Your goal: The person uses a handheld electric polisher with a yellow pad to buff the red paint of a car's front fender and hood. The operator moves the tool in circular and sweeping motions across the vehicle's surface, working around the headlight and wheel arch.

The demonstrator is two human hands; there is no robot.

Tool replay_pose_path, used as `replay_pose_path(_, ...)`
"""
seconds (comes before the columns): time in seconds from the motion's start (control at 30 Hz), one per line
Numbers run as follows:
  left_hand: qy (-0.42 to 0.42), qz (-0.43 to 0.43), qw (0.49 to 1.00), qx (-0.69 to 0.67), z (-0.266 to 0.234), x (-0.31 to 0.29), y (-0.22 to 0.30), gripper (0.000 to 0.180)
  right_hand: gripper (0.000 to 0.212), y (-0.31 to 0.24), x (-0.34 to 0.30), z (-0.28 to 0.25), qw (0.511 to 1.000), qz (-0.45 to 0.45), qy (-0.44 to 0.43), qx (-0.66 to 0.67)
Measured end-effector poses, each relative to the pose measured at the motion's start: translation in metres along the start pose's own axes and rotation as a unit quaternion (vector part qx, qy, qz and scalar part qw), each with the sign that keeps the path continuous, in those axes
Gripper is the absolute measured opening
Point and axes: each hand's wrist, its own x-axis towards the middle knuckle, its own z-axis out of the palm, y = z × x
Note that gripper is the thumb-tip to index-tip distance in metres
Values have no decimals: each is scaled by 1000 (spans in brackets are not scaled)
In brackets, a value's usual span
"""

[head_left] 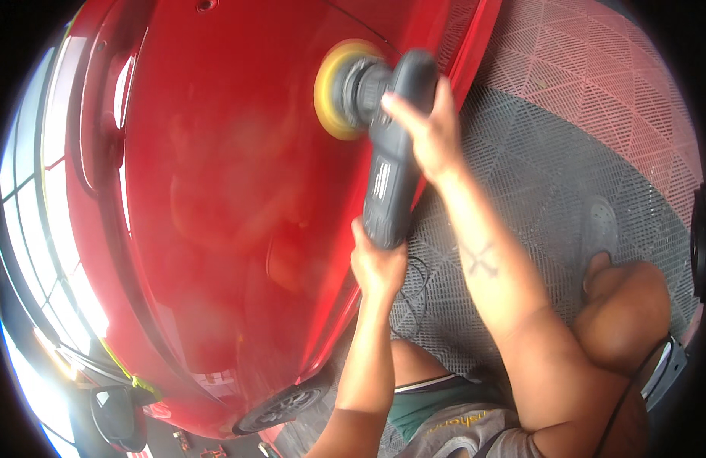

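Far left was bright window glass (34, 221), with a dark side mirror (118, 418) lower down. Next came the big red panel (223, 191), shiny and curved. Couldn't tell haze from reflections there, so imo checking it from a few angles was the smart play. A wheel (286, 407) sat at its lower end.

Then the yellow pad (328, 91), facing the panel near its bottom edge. Couldn't tell if it lay fully flat; flat was the way to go, since a tipped edge could bite near that body line. The left hand (378, 267) was wrapped round the tail of the dark grey polisher (391, 175), a good spot for steering slow, overlapping passes. A black cord (422, 294) looped just beyond, best kept off the paint. The right hand (435, 137) gripped the head end, ideal for light, even pressure. Grey and red floor tiles (536, 198) filled the far side.
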Motion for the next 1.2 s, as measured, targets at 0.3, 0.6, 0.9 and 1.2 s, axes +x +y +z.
replay_pose_path(0.3,0,-16,999,-36,-67,-94,-189,66,110,42,-212,43,982,49,-58,-172)
replay_pose_path(0.6,-25,-25,999,-18,-38,-100,-191,75,109,68,-211,14,974,86,-35,-205)
replay_pose_path(0.9,-64,-28,998,-11,38,-19,-10,72,84,29,-3,-45,990,71,-5,-124)
replay_pose_path(1.2,-96,-30,995,1,44,-34,-33,86,82,38,-32,-59,983,43,14,-180)
